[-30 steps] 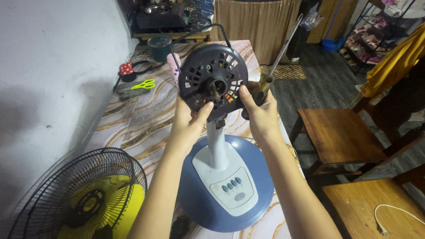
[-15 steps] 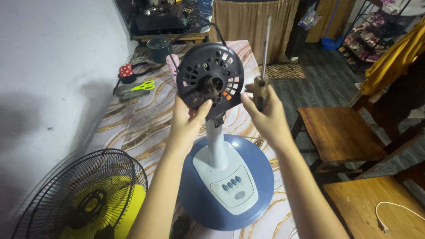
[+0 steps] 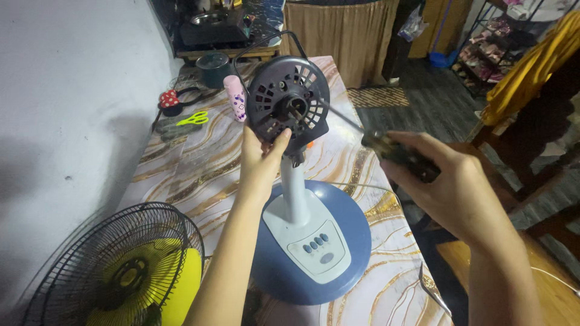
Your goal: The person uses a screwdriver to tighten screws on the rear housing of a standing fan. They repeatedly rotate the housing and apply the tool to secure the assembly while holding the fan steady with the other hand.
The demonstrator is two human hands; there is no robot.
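A stand fan without its blades stands on the marble-patterned table [image 3: 193, 172]. Its dark round motor housing [image 3: 289, 104] tops a pale neck above a blue round base [image 3: 314, 241] with a grey button panel. My left hand [image 3: 261, 160] grips the lower left edge of the housing from below. My right hand [image 3: 444, 181] holds a screwdriver [image 3: 386, 148] by its dark handle, level, with the thin shaft pointing left at the centre of the housing.
A black wire fan grille with a yellow blade [image 3: 118, 274] lies at the table's near left. Green scissors [image 3: 193, 118], a pink bottle [image 3: 235, 98] and a dark pot [image 3: 212, 67] sit at the far end. Wooden stools stand on the right.
My right hand swung the screwdriver from upright beside the housing down to level, aimed at the housing's centre. The hand itself has drawn back to the right. The left hand kept its grip.
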